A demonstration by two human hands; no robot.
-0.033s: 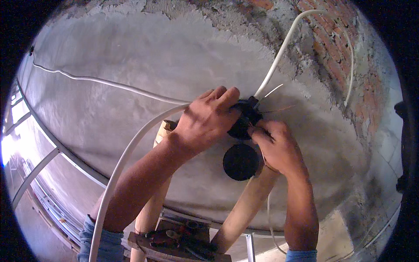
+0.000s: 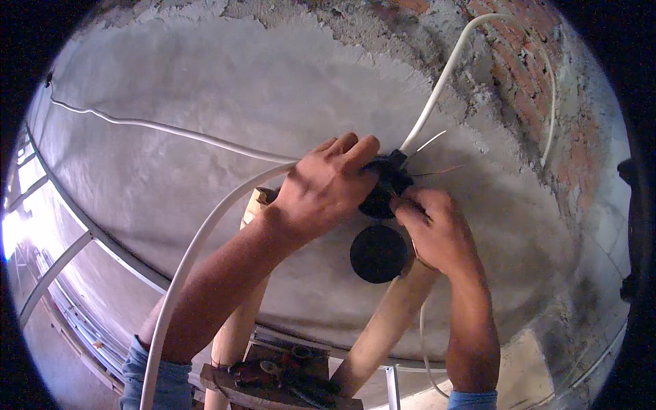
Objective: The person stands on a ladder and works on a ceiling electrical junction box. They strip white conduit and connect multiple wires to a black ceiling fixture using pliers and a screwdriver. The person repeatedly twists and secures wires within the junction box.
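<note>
Both my hands are on a black electrical fitting up against the plaster wall.

Head cam: my left hand point(image 2: 328, 188) is curled over the top of the black fitting point(image 2: 384, 186), fingers wrapped on it; my right hand point(image 2: 437, 229) pinches its lower edge with narrow fingers. It sits mid-wall where the white cable point(image 2: 437, 89) comes down, with a black round cover point(image 2: 378, 254) just below. Looks light, rigid plastic, and the thin bare wires point(image 2: 430, 142) look bendy, so I'd grip the body, not the wires.
</note>
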